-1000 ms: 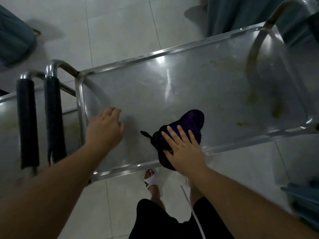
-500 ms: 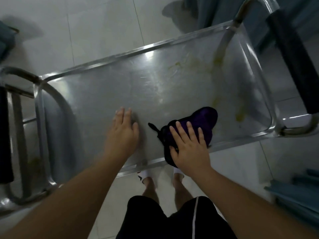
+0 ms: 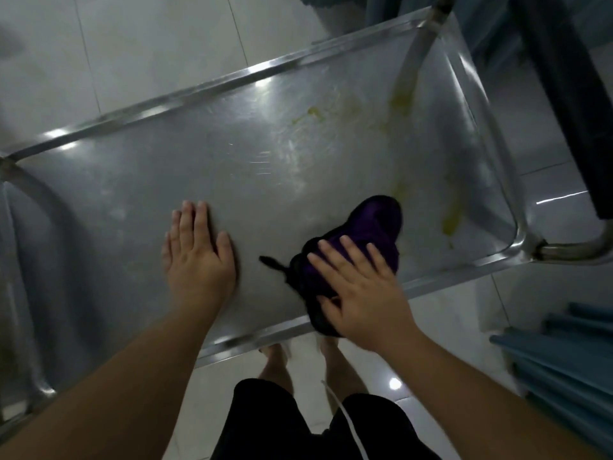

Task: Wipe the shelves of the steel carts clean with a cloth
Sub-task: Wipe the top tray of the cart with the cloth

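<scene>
head view: the right hand (image 3: 360, 293) lies flat with straight, spread fingers pressing a bunched purple cloth (image 3: 361, 240) onto the steel cart shelf (image 3: 205, 151), near its front rim. the left hand (image 3: 195, 254) rests palm-down, fingers straight, on bare steel just beside the cloth. yellowish smears (image 3: 451, 217) mark the shelf's right end.

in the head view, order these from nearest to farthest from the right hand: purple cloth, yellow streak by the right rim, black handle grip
1. purple cloth, under the right hand itself
2. yellow streak, right of the cloth on the shelf
3. black handle grip, beyond the shelf's right end
</scene>
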Tool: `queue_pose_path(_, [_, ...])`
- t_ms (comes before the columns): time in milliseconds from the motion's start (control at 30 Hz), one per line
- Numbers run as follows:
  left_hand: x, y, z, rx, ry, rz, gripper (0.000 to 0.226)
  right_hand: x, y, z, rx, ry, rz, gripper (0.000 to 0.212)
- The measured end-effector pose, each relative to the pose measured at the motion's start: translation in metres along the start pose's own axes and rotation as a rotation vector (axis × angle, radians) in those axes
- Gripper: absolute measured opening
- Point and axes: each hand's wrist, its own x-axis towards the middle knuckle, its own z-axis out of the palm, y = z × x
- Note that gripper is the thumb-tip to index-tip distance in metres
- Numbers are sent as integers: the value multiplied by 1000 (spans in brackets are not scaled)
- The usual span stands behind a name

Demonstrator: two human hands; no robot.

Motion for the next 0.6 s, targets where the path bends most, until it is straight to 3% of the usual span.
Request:
queue_pose_path(167, [2,0,6,2,25,-2,68,-16,104,-28,-66,-39,181,71])
queue_pose_path(333, [2,-1,8,0,49,5,69,-21,168,-54,-39,-68,614,74])
queue_pose_path(500, [3,-3,11,4,73,12,72,22,90,-34,81,51,965,74])
queue_pose_path(600, [3,-4,13,24,82,10,72,55,4,-12,87,103,852,73])
